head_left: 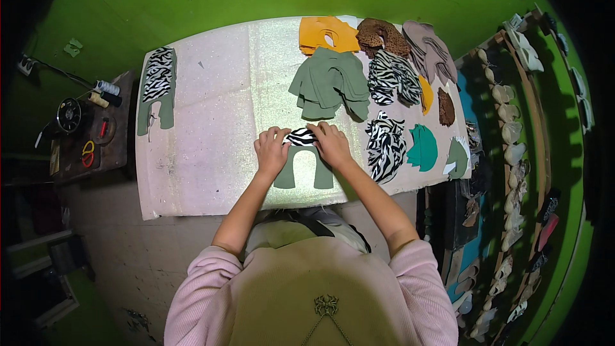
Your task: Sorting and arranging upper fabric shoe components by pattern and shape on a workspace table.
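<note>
A U-shaped grey-green cut piece (287,173) lies near the table's front edge with its two legs toward me. Across its far end is a black-and-white zebra-print piece (300,136). My left hand (271,148) grips the left end of the zebra-print piece, fingers bent over its far edge. At the right end my right hand (332,147) holds the same piece in the same way, its fingertips close together. Both palms partly cover the green piece's sides. Whether the two layers are joined cannot be made out.
Green pieces (328,83), orange pieces (327,33) and zebra-print pieces (386,147) are piled on the table's right. A zebra-and-green piece (157,83) lies at the far left. Yellow-handled scissors (88,152) and thread spools (107,88) sit on a side stand. Shoe racks (509,128) line the right wall.
</note>
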`<state>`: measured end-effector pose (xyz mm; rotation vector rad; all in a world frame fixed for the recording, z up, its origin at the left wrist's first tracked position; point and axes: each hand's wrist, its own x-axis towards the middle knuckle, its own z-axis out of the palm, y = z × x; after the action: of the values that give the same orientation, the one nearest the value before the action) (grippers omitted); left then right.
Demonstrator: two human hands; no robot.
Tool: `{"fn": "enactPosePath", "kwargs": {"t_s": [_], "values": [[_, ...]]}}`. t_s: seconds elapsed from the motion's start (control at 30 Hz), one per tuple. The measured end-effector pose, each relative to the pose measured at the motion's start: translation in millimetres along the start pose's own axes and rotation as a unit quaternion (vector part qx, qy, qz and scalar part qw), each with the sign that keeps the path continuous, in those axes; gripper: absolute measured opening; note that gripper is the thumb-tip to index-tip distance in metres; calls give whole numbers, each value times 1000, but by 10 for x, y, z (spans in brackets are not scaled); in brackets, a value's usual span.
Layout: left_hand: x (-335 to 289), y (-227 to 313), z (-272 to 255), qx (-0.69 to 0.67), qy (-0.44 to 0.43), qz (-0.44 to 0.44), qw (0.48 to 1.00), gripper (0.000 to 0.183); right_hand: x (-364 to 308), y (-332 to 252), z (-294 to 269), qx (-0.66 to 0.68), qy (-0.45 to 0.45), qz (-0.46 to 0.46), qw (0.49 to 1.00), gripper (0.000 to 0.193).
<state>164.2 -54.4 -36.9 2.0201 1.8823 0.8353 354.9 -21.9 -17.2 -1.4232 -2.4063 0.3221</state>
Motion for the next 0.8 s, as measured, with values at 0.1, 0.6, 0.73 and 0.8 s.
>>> {"fn": "enactPosePath", "kwargs": {"t_s": [0.1,0.6,0.73,0.8], "values": [[-22,62,5,15,-3,10,1000,25,-98,-98,118,-19,35,77,996,56],[-377,79,348,116,-35,107,987,41,-210,-392,315,148,1,23,989,50],[-373,59,340,131,-55,98,985,43,-251,-515,341,199,-30,62,978,56],[-377,54,348,140,-53,99,984,44,-257,-486,263,177,-57,77,980,60]]}}
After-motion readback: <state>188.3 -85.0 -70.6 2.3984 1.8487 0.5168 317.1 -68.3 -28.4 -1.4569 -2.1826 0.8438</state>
